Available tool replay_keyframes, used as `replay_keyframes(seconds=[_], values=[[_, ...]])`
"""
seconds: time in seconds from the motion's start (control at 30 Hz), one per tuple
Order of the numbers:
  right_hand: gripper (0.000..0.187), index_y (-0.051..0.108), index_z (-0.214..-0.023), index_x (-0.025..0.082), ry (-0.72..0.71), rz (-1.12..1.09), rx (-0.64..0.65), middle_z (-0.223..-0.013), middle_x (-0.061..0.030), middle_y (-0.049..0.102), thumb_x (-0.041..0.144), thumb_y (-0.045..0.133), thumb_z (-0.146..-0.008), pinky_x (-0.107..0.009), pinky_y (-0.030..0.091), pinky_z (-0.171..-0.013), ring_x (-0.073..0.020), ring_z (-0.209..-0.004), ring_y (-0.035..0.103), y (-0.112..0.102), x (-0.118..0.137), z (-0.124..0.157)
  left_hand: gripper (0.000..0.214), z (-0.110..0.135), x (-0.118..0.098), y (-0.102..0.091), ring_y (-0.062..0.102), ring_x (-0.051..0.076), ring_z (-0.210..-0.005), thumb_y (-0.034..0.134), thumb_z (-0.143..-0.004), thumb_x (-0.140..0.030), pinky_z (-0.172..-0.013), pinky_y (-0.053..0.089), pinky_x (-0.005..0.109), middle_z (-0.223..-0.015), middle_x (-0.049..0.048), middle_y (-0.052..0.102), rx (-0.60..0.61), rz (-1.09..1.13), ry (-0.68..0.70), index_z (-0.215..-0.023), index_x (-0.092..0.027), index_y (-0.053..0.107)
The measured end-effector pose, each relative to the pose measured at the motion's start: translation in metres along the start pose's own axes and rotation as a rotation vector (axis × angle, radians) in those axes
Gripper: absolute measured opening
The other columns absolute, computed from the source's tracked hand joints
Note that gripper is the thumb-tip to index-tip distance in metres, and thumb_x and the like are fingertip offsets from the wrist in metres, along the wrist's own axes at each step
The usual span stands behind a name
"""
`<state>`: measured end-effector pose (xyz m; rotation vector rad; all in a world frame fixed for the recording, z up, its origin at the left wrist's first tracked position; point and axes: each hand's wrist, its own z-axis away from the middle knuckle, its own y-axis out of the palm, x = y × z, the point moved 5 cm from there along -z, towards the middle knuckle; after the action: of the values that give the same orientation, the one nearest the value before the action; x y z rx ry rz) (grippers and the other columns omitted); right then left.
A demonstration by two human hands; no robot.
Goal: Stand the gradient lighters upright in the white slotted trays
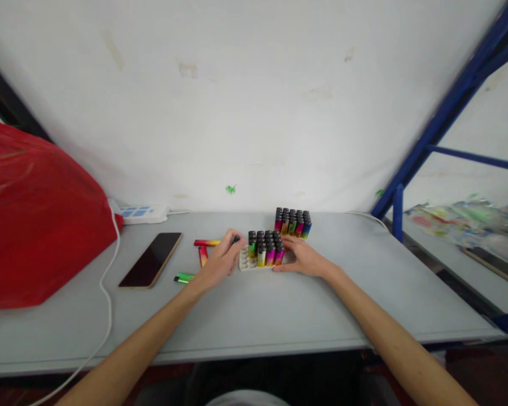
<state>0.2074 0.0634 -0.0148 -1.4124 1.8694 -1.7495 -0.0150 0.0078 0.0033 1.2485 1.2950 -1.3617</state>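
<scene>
My left hand (222, 258) is closed around a lighter, whose black top (236, 239) shows above the fingers; its body is hidden. Just right of it is a white tray (244, 264) with round holes. Several colourful lighters (270, 256) with black tops stand upright in its middle and right part, while holes at the left end are bare. My right hand (302, 258) grips the tray's right end, thumb at the front corner and fingers further back. Left of my left hand lie loose lighters: a red-yellow one (206, 243), a red one (202, 256) and a green one (183, 278).
Behind my right hand stands another block of upright lighters (293, 223). A phone (151, 260) lies on the grey table (254, 316) at left, near a white power strip (144, 213), a white cable (109, 304) and a large red bag (38, 220). A blue metal frame (432, 127) rises at right.
</scene>
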Motion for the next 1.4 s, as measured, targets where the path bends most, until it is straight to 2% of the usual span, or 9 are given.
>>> replay_keyframes(seconds=[0.13,0.23,0.33,0.47,0.77,0.97,1.07,1.2,1.4], values=[[0.078,0.064,-0.130,0.013,-0.006,-0.002,-0.013,-0.140,-0.0154,0.058,0.067,0.076,-0.075,-0.045,0.043,-0.114,-0.0313,-0.128,0.056,0.001,-0.003,0.001,0.030,0.001,0.002,0.003,0.022,0.007,-0.036,0.053,-0.093,-0.051,-0.035,0.021,0.016,-0.055,-0.0145,0.030,0.022,0.062,-0.030,-0.097,-0.028,0.034],[0.079,0.065,-0.129,0.013,-0.004,0.005,-0.018,-0.140,-0.0163,0.058,0.069,0.076,-0.075,-0.047,0.043,-0.113,-0.0322,-0.128,0.056,0.003,-0.005,0.001,0.028,0.000,-0.005,0.001,0.039,0.009,-0.041,0.051,-0.095,-0.051,-0.041,0.035,0.019,-0.056,-0.0117,0.041,0.017,-0.032,0.080,-0.096,-0.025,0.040],[0.078,0.065,-0.128,0.013,-0.005,0.005,-0.020,-0.139,-0.0166,0.058,0.069,0.076,-0.075,-0.047,0.044,-0.113,-0.0326,-0.127,0.057,0.002,-0.004,0.000,0.026,0.000,-0.017,-0.005,0.063,0.014,-0.072,0.057,-0.094,-0.045,-0.064,0.052,0.025,-0.080,0.0004,0.063,-0.044,-0.167,0.266,-0.096,-0.019,0.056],[0.077,0.064,-0.130,0.014,-0.013,-0.012,-0.017,-0.139,-0.0152,0.058,0.066,0.077,-0.075,-0.046,0.044,-0.113,-0.0316,-0.127,0.057,0.000,-0.001,0.000,0.026,0.001,-0.020,-0.005,0.066,0.020,-0.102,0.067,-0.090,-0.039,-0.089,0.056,0.032,-0.108,0.0085,0.068,-0.005,-0.247,0.390,-0.104,-0.018,0.071],[0.078,0.064,-0.131,0.013,0.001,0.008,-0.010,-0.141,-0.0162,0.057,0.067,0.077,-0.075,-0.047,0.043,-0.113,-0.0323,-0.128,0.056,0.001,-0.001,0.000,0.030,0.000,-0.012,-0.002,0.070,0.021,-0.095,0.066,-0.091,-0.042,-0.083,0.062,0.034,-0.108,0.0088,0.072,0.071,-0.427,0.427,-0.109,-0.020,0.073],[0.078,0.064,-0.131,0.012,0.003,0.007,-0.005,-0.141,-0.0164,0.057,0.066,0.077,-0.075,-0.046,0.043,-0.114,-0.0320,-0.130,0.055,0.000,0.000,0.000,0.043,-0.002,-0.013,-0.005,0.072,0.018,-0.082,0.073,-0.084,-0.044,-0.079,0.061,0.032,-0.093,0.0018,0.072,0.014,-0.387,0.340,-0.116,-0.022,0.053],[0.078,0.064,-0.131,0.013,0.009,0.010,0.001,-0.143,-0.0169,0.055,0.066,0.076,-0.076,-0.046,0.042,-0.114,-0.0329,-0.132,0.053,0.001,-0.001,0.001,0.038,-0.003,-0.023,-0.025,0.071,0.018,-0.083,0.070,-0.085,-0.049,-0.081,0.057,0.031,-0.093,0.0025,0.073,-0.038,-0.525,0.329,-0.108,-0.022,0.056],[0.082,0.063,-0.131,0.011,0.034,0.028,0.003,-0.145,-0.0181,0.054,0.069,0.075,-0.075,-0.048,0.042,-0.114,-0.0339,-0.132,0.052,0.004,-0.006,0.001,0.032,0.006,-0.034,-0.075,0.066,0.019,-0.070,0.061,-0.088,-0.053,-0.071,0.052,0.030,-0.081,0.0030,0.074,-0.135,-0.814,0.226,-0.087,-0.021,0.065],[0.082,0.064,-0.131,0.010,0.018,0.023,-0.008,-0.143,-0.0188,0.055,0.070,0.075,-0.075,-0.049,0.042,-0.114,-0.0343,-0.131,0.053,0.005,-0.006,0.001,0.036,0.048,-0.028,-0.124,0.065,0.022,-0.071,0.067,-0.079,-0.055,-0.066,0.051,0.029,-0.083,0.0056,0.073,-0.136,-0.960,0.199,-0.095,-0.024,0.077]])
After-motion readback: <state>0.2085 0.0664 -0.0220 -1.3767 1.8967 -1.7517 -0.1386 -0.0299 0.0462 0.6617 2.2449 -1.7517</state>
